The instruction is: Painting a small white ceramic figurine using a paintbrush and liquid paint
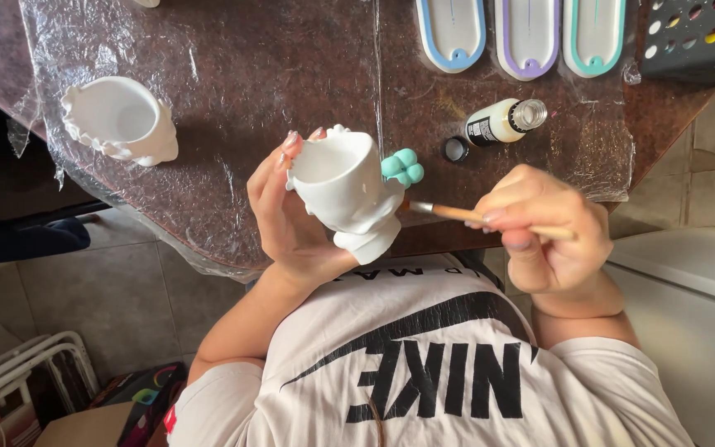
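My left hand (291, 219) is wrapped around a white ceramic cup (347, 192), fingers curled behind its rim, palm under its side; the cup is tilted, mouth toward the table, held just above the table's near edge. A cluster of teal bumps (402, 167) sits on the cup's right side (the only coloured part of it). My right hand (539, 236) is closed on a wooden-handled paintbrush (490, 219), pinched between thumb and fingers; the bristle end meets the cup just below the teal cluster.

On the brown table (291, 66), under clear plastic wrap (208, 124): a second white cup (122, 120) lying well to the left, an open paint bottle (502, 122) on its side with its black cap (455, 149) just beside it, three oval trays (527, 33) rimmed blue, purple and teal at the far edge.
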